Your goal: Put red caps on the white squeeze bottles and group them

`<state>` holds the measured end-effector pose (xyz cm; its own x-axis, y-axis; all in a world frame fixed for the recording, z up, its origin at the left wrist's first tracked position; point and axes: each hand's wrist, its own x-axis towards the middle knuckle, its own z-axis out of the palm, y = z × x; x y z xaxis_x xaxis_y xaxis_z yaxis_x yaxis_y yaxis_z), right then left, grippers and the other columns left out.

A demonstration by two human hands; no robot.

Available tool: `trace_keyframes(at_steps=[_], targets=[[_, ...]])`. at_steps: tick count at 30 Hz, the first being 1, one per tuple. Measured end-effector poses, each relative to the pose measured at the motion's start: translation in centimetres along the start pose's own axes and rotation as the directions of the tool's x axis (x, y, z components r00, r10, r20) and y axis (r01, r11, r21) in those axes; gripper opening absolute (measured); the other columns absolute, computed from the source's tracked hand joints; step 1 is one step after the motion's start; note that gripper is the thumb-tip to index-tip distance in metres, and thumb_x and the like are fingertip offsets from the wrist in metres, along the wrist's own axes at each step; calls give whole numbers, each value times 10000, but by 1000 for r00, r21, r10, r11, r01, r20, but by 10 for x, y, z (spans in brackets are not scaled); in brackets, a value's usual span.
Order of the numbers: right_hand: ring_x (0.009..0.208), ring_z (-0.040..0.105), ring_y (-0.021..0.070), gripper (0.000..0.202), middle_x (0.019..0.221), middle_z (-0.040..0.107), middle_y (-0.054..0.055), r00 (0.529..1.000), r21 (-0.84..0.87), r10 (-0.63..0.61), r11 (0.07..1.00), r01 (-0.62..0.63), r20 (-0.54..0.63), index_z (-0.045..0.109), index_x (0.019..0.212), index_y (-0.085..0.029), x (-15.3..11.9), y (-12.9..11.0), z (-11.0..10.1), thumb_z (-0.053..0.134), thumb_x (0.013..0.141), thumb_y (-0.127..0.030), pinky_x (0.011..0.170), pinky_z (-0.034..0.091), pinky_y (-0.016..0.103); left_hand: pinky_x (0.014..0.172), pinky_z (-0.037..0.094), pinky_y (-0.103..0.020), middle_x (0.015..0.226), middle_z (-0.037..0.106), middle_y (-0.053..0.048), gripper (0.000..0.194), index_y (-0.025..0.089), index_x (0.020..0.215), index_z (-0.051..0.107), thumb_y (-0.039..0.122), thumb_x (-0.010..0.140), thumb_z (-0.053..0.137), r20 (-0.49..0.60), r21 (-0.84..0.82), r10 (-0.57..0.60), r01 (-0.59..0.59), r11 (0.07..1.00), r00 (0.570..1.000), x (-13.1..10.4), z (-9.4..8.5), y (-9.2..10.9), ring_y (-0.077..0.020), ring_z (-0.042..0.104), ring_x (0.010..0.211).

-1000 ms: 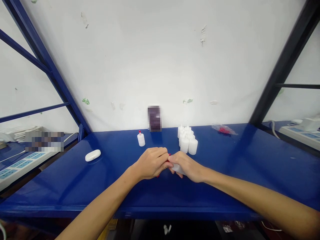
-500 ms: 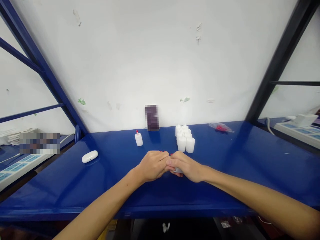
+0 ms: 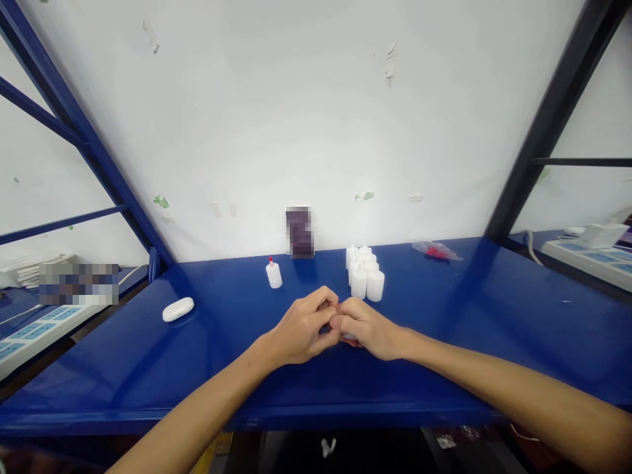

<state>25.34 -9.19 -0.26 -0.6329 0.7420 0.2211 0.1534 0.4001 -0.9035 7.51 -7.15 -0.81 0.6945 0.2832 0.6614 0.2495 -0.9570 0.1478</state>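
White plastic is barely showing under the right hand (image 3: 368,328), which is gripping a small bottle (image 3: 349,336) low over the blue table (image 3: 197,355), while the left hand (image 3: 301,326) is now lifting its fingers and pinching at its top.

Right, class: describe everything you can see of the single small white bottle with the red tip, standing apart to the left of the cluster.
The small white bottle looks like opaque plastic, with a rounded body, narrower shoulders and a thin red nozzle tip on top. It stands upright and alone on the blue shelf surface, near the back wall, just left of a blurred dark card. Nothing touches it but the shelf; both hands are nearer the camera, clear of it. Any label or contents cannot be made out.
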Motion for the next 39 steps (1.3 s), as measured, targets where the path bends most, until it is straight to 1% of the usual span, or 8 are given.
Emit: trace_keyframes(at_steps=[7,10,12,15,18,26,35,39], targets=[[458,437,99,438,526,467,-50,987,68,26,998,-16,-157,523,791,-173,-1,9,3,386,969,-549,465,343,221,686,378,-308,695,511,-16,325,174,652,463,254,960,399,-145,24,-164,170,985,976,0,-15,-19,-137,469,669],[450,450,107,451,487,470,-50,988,64,38,998,-29,-153,559,810,-162,-2,12,2,337,997,-507,497,367,230,643,335,-294,584,426,24,399,183,608,410,347,972,399,-182,96,-454,475,875,872,-6,-32,-47,-124,409,583],[475,465,109,454,503,481,-41,991,55,25,998,-17,-134,569,784,-158,-3,13,1,350,997,-494,526,379,235,583,298,-278,539,398,37,412,190,612,410,402,965,410,-44,191,-608,604,773,793,-14,-41,-66,-123,380,532],[493,471,110,508,530,488,-29,992,35,11,999,-6,-127,565,753,-156,-4,13,1,338,993,-541,533,377,236,564,284,-265,566,492,27,324,200,708,491,421,941,452,87,337,-724,664,668,684,-25,-42,-85,-141,456,542],[510,470,107,580,571,483,-16,990,15,-44,999,47,-138,527,687,-163,-4,15,2,299,983,-607,524,366,236,554,271,-261,607,556,5,270,210,788,533,426,934,463,88,387,-763,684,619,641,-31,-36,-93,-168,523,576],[508,295,79,528,526,385,-69,958,-104,0,994,-31,-288,391,575,-196,-6,12,8,804,656,-514,476,228,228,576,302,-266,643,607,-19,326,207,769,562,444,950,430,36,439,-759,672,596,650,-27,-34,-90,-180,563,600],[624,475,143,309,677,504,8,983,35,-107,993,113,-147,506,700,-176,-8,15,2,388,931,-344,618,379,276,578,321,-265,719,659,-39,256,211,914,678,351,920,463,99,510,-741,606,611,664,-24,-34,-82,-196,604,646],[683,467,145,131,737,524,-3,986,-2,-93,996,93,-140,526,847,-183,-7,13,2,407,900,-193,667,363,273,585,346,-254,663,632,-8,295,207,940,673,373,966,431,225,395,-645,537,746,730,-21,-35,-77,-161,562,599]])
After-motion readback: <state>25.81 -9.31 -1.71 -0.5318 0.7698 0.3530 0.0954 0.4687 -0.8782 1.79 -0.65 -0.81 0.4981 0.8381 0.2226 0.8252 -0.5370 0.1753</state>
